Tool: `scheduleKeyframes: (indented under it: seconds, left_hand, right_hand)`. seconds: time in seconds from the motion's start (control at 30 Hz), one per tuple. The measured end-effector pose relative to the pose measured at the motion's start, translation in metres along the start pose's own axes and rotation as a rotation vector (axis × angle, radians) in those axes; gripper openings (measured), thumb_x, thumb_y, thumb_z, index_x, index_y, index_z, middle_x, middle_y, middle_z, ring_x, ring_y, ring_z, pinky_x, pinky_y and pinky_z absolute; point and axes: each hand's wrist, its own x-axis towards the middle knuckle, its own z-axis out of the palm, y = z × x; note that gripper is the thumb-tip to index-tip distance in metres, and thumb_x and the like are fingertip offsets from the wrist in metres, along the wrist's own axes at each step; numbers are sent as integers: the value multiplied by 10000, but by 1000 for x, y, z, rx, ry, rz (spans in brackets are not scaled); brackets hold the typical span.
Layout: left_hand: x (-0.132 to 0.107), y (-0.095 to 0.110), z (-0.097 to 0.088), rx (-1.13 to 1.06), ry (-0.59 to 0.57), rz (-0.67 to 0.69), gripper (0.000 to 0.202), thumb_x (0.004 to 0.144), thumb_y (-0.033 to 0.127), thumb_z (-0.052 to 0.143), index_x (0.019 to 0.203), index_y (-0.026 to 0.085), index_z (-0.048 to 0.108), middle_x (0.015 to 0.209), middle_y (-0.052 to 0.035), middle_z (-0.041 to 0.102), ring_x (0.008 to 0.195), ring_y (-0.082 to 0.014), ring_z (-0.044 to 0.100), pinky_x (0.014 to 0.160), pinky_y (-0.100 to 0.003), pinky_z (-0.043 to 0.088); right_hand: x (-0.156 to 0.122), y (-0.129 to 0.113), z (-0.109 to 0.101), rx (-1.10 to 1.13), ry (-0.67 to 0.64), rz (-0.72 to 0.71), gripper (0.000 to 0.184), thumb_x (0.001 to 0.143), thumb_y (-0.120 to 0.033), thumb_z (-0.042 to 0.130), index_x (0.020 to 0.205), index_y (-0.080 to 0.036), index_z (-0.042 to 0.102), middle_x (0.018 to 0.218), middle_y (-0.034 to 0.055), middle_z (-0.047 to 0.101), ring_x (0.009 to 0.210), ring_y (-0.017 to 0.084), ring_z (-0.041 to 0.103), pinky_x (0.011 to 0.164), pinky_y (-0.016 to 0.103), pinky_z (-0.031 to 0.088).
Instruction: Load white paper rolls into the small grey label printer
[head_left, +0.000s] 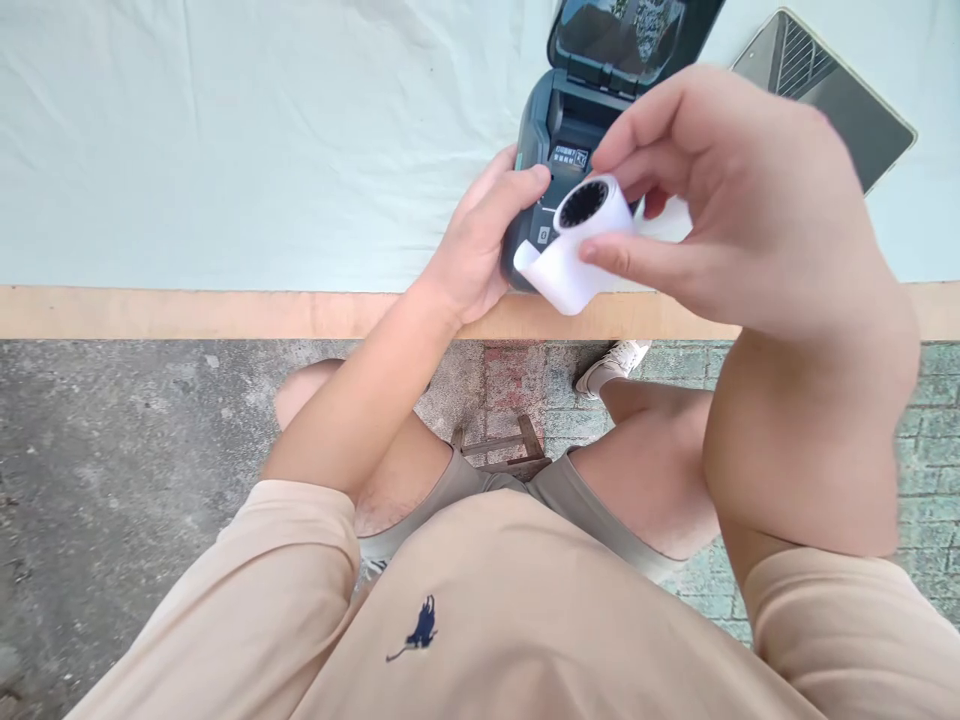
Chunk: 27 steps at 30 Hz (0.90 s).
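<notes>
A dark label printer (pixel 535 140) stands at the table's front edge with its lid (pixel 622 45) swung up and its paper bay exposed. My left hand (pixel 484 225) grips the printer's left side, thumb on its front. In front of the bay, a white paper roll (pixel 616 207) with a black core is pinched between the thumb and fingers of my right hand (pixel 720 200). The roll's loose end curls down to the left, over the printer's lower front. Part of the bay is hidden behind my right hand and the roll.
At the upper right lies a flat grey device with a glossy surface (pixel 862 120), partly behind my right hand. A pale cloth (pixel 262 150) covers the table, whose wooden edge (pixel 187 312) runs across in front of me. Below are my legs and a small wooden stool (pixel 499 445).
</notes>
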Motion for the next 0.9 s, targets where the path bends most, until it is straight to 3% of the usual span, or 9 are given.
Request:
scheduleKeyframes:
  seconds: [0.1,0.13,0.37,0.57,0.7,0.77,0.83,0.9]
  left_hand:
    - [0,-1,0,204,-281,221,140,775,245,450,898,193,491,757,36,492,650,-38,509,595,-162,392]
    - [0,-1,-1,235,-307,247,135,779,234,436,900,192,481,758,33,485,644,-36,496,587,-163,387]
    - [0,-1,-3,323,-294,239,189,784,257,419,962,205,457,775,28,477,734,-75,523,626,-195,417]
    - [-1,1,-6,166,-369,175,232,784,343,410,983,268,502,872,8,593,1072,-230,489,840,-389,466]
    - [-1,3,-7,181,-388,221,171,746,218,478,914,246,500,870,10,584,951,-196,555,762,-337,488]
    - [0,2,-8,202,-382,244,212,724,145,499,919,229,492,857,18,566,888,-164,574,721,-288,484]
    - [1,2,-10,225,-376,246,275,713,104,502,964,215,483,869,21,560,910,-164,580,726,-266,479]
    - [1,1,-10,247,-371,224,310,705,97,513,985,226,485,920,14,574,956,-173,576,749,-263,482]
  right_hand:
    - [4,-1,0,-223,181,2,308,675,-306,580,970,-287,495,961,-42,528,924,99,523,757,261,457]
    - [5,0,0,-255,199,-7,304,691,-310,558,986,-288,487,971,-48,522,941,93,516,789,260,450]
    - [13,7,8,-342,175,13,326,719,-319,511,1038,-313,446,1014,-80,515,935,96,516,835,308,434]
    - [10,9,7,-381,200,-57,216,728,-388,510,875,-233,544,880,2,536,894,137,479,821,325,404]
    - [8,12,9,-403,122,-80,201,743,-392,490,811,-222,571,847,4,548,964,166,459,889,375,364]
    - [7,12,9,-329,249,-111,200,744,-369,488,835,-208,566,867,7,539,941,147,464,834,324,398]
    - [6,11,6,-247,439,-94,282,734,-366,498,980,-231,526,1012,6,505,991,146,449,786,282,409]
    - [6,9,5,-49,458,2,410,734,-375,504,1128,-304,417,1216,-41,384,1128,136,379,835,258,393]
